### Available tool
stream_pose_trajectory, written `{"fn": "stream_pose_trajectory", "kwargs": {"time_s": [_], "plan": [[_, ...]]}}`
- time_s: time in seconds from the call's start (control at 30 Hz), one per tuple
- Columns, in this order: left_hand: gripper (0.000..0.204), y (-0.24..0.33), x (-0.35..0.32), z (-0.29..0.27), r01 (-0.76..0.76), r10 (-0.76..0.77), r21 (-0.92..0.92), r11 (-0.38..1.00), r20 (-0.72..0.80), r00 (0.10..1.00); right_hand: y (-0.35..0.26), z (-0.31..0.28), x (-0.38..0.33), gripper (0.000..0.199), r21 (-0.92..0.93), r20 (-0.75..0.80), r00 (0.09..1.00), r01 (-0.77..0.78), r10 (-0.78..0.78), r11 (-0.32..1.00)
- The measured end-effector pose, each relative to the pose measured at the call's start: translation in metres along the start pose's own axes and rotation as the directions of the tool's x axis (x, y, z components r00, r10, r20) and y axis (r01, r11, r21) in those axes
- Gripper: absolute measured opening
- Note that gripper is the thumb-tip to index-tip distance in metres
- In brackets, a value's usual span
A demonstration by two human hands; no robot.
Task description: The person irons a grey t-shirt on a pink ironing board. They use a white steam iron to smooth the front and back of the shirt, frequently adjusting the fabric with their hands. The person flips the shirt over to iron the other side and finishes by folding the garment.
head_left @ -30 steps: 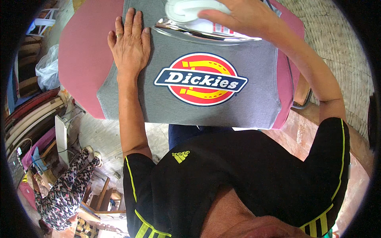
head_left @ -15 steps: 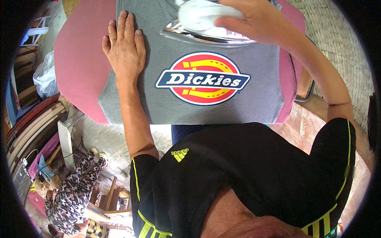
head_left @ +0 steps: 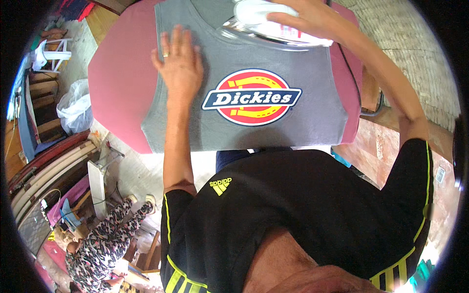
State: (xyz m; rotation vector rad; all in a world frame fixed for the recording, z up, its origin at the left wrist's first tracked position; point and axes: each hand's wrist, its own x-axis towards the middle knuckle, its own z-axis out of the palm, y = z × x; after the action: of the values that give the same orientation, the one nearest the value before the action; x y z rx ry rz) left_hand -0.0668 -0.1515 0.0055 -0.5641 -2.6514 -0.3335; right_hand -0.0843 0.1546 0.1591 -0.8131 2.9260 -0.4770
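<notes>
A grey sleeveless shirt (head_left: 190,132) lies flat, with a red, yellow and navy horseshoe emblem (head_left: 251,97) across its middle. To the left of that emblem, my left hand (head_left: 181,63) rests flat on the fabric near the shirt's left edge, fingers outstretched and a little blurred. My right hand (head_left: 312,19) is wrapped round a white and chrome clothes iron (head_left: 254,31). The iron sits beyond the emblem, near the neckline, its tip pointing left. Its soleplate is hidden, so I cannot tell whether it presses on the cloth.
Beneath the shirt is a pink padded ironing board (head_left: 117,78). A dark cord (head_left: 349,68) runs along its right side. Left of it are a clear plastic bag (head_left: 75,107), a white stool (head_left: 53,56) and stacked boards (head_left: 53,171). Another person in patterned clothes (head_left: 102,244) is at the lower left.
The view has shifted, putting the board's left side further right. My right hand and the iron have moved slightly away and to the right. My left hand is a little closer to the emblem.
</notes>
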Motion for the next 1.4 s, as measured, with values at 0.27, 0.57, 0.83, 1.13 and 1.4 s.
{"fn": "stream_pose_trajectory", "kwargs": {"time_s": [0.27, 0.57, 0.83, 1.13, 1.4], "plan": [[0.069, 0.016, 0.022, 0.023, -0.055, 0.056, -0.011, 0.998, 0.101, 0.993, 0.027, -0.020, -0.127, 0.052, 0.153, -0.265, 0.777, -0.551, 0.571, 0.820], [0.080, 0.020, 0.029, 0.019, -0.054, 0.058, -0.026, 0.998, 0.153, 0.986, 0.018, 0.037, -0.100, 0.034, 0.118, -0.446, 0.815, -0.356, 0.370, 0.927], [0.067, 0.021, 0.030, 0.012, -0.079, 0.080, -0.009, 0.997, 0.149, 0.986, 0.002, 0.039, -0.085, 0.037, 0.194, -0.388, 0.765, -0.478, 0.515, 0.857], [0.036, 0.078, 0.148, 0.055, -0.417, 0.338, -0.470, 0.777, -0.247, 0.908, -0.009, 0.040, -0.103, 0.031, 0.265, -0.428, 0.639, -0.587, 0.639, 0.765], [0.044, 0.155, 0.214, 0.120, -0.402, 0.445, -0.378, 0.834, 0.028, 0.895, -0.031, 0.038, -0.156, 0.036, 0.238, -0.292, 0.785, -0.494, 0.547, 0.836]]}}
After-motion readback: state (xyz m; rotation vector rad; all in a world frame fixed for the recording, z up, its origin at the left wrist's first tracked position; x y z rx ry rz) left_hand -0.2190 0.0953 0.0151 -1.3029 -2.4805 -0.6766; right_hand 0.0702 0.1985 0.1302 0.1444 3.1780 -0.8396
